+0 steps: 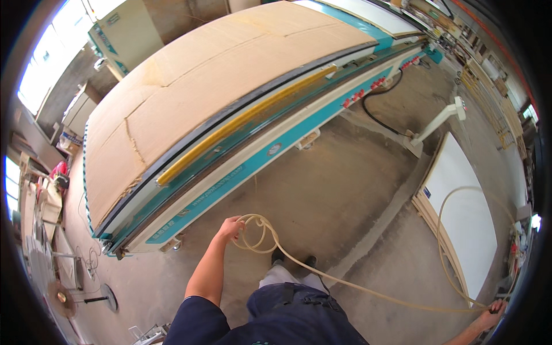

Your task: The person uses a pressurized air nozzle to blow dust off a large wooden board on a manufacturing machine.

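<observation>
The left hand (231, 227) is clenched around a few small loops of one pale yellow hose (345, 283), held out ahead at arm's length. The right hand (492, 315), stretched far to the right near the picture's edge, grips the same hose, which arcs over one white panel (460, 213) lying on the concrete floor (322, 190).

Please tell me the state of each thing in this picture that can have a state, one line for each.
Hose: partly coiled at one end, the rest strung out loose above the floor.
Left hand: closed on the hose coils.
Right hand: gripping the far stretch of hose, arm stretched out.
Big machine table: covered with brown boards lying flat.
White panels: stacked flat on the floor.
Black cable: lying loose on the floor.
</observation>
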